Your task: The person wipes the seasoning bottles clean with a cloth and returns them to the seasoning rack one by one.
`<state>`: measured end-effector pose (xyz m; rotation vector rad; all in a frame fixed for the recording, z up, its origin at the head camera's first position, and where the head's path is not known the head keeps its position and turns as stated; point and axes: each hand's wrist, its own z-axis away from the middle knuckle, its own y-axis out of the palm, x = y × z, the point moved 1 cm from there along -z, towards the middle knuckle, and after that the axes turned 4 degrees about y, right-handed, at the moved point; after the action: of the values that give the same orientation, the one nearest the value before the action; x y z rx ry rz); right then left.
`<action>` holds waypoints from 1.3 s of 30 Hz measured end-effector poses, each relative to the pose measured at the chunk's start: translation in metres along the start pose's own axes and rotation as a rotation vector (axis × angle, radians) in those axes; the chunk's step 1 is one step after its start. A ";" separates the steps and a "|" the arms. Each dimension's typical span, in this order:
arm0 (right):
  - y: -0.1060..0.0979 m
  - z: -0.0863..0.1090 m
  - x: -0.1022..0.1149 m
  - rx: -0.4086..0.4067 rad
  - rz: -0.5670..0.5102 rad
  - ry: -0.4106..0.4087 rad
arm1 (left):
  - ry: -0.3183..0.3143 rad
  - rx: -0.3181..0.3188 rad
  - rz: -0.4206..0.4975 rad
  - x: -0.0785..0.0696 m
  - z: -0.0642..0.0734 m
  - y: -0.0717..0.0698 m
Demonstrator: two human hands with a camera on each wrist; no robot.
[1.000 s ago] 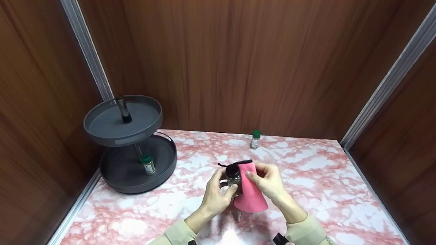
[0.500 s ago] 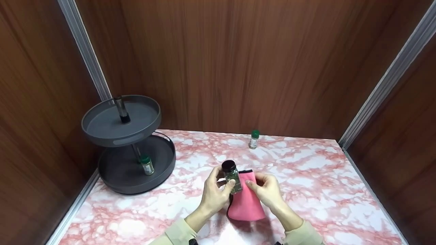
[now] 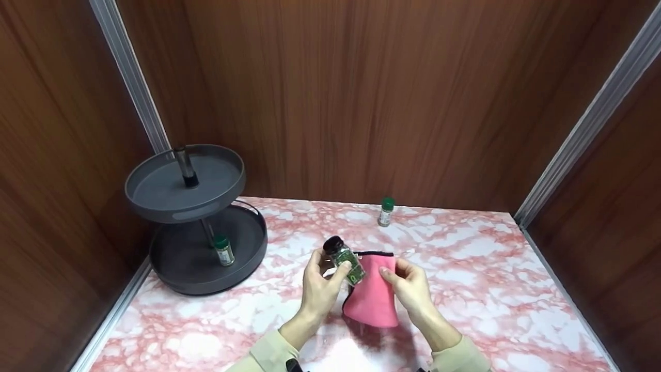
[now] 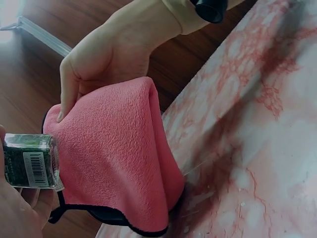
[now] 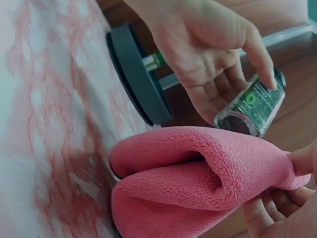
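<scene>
- Pale sleeves (image 3: 271, 354) at the near side of the marbled table (image 3: 490, 299).
- Pinches a pink cloth (image 3: 374, 297) by its upper right part, between thumb and fingers of the right hand (image 3: 413, 289).
- Hangs the cloth in loose folds above the table, fuzzy, with black edging; cannot tell whether touching the tabletop.
- Grips a small square-sided jar (image 3: 353, 271) in the left hand (image 3: 316, 294), thumb across its face, midway between the table's left and right edges. Cannot tell whether also grasping the cloth with these fingers.
- Holds the jar tilted, black cap toward the far left corner, base at the cloth's upper left; cannot tell whether touching it. Shows see-through walls, green flaky contents, a green ring on the label and, in the left wrist view, a barcode.
- Leaves a wide stretch of table from right hand to right edge, a narrower one from left hand to stand.
- Toward the far left corner, a dark two-tier stand (image 3: 217, 181), with a green-capped bottle (image 3: 224, 254) upright in its lower tray (image 3: 175, 258).
- Just inside the far edge, near its middle, another green-capped bottle (image 3: 386, 213), upright.
- Behind the far edge, a tall wooden panel (image 3: 330, 103).
</scene>
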<state>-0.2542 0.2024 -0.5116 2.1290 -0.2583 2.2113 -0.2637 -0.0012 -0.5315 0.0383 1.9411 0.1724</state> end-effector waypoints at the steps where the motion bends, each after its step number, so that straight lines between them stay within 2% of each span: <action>1: 0.000 0.000 0.000 0.002 -0.024 0.012 | -0.006 -0.015 0.011 0.000 0.000 0.000; 6: 0.004 0.001 -0.001 0.017 -0.114 0.049 | -0.040 -0.079 0.120 -0.001 -0.001 0.004; 10: 0.010 0.000 -0.005 0.035 -0.152 0.061 | -0.092 -0.103 0.221 -0.002 -0.001 0.008; 13: 0.015 0.000 -0.009 0.062 -0.179 0.085 | -0.122 -0.117 0.255 -0.002 -0.001 0.012; 19: 0.020 0.000 -0.012 0.140 -0.259 0.146 | -0.139 -0.143 0.257 -0.002 -0.001 0.018; 27: 0.017 0.012 -0.001 0.211 -0.289 0.148 | -0.175 -0.197 0.297 -0.001 -0.004 0.015; 32: 0.016 0.016 0.001 0.212 -0.295 0.146 | -0.183 -0.202 0.306 -0.002 -0.004 0.015; 39: 0.019 0.011 -0.002 0.164 -0.299 0.143 | -0.177 -0.196 0.317 -0.005 -0.002 0.019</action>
<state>-0.2463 0.1820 -0.5152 1.9157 0.2413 2.2543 -0.2650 0.0173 -0.5237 0.2249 1.7245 0.5512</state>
